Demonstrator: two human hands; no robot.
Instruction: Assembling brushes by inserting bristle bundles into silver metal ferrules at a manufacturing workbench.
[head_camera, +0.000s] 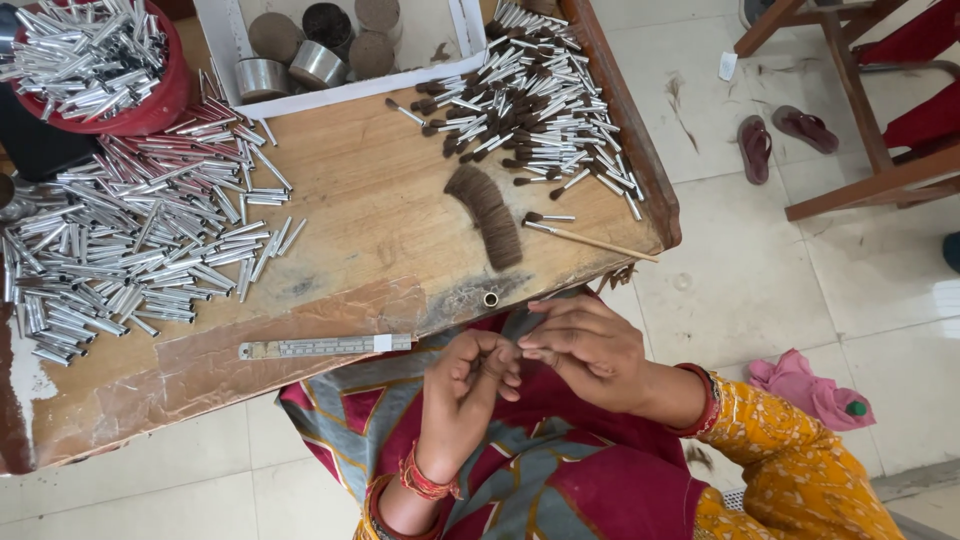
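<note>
My left hand (470, 385) and my right hand (585, 345) meet over my lap, just below the front edge of the wooden table (370, 200). The left hand's fingers are curled. The right hand's fingertips are pinched against them. Whatever small thing lies between the fingers is hidden. A single metal tube (490, 299) stands at the table edge just above the hands. A curved row of dark hair (487, 215) lies on the table beyond it, beside a thin wooden stick (590, 240).
Loose silver tubes (150, 240) cover the table's left; more fill a red bowl (95, 60). Tubes tipped with dark hair (540, 110) are heaped at the right. A white tray (330, 95) holds round tins. A metal ruler (325, 346) lies near the edge. Sandals (780, 135), a wooden chair (870, 120) and a pink cloth (810, 390) are on the floor.
</note>
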